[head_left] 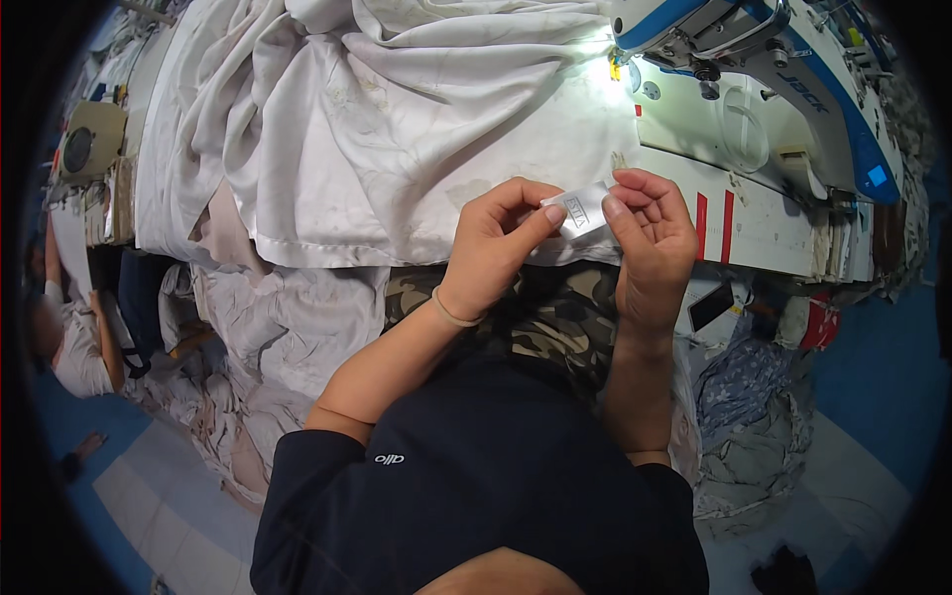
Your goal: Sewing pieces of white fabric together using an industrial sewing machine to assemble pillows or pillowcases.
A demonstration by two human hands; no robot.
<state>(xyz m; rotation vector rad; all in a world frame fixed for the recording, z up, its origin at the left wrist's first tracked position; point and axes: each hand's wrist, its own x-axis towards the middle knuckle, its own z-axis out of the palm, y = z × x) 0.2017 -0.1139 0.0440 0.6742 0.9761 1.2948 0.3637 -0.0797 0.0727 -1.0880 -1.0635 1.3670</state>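
Between my two hands is a small white fabric label (583,210) with dark print on its face. My left hand (501,238) pinches its left edge between thumb and fingers. At the opposite edge, my right hand (650,233) grips it with thumb and fingertips. Both hands hover just over the front edge of a large white satin cloth (436,139), which lies in folds over the sewing table. Beyond my right hand stands a blue and white sewing machine (793,89), its lamp lighting the cloth beside the needle.
White fabric (268,327) hangs and heaps to my left, near my lap. On the right, a dark phone (711,306) lies below the table edge, above a bundle of grey and blue cloth (749,416). Another person (79,337) sits at the far left.
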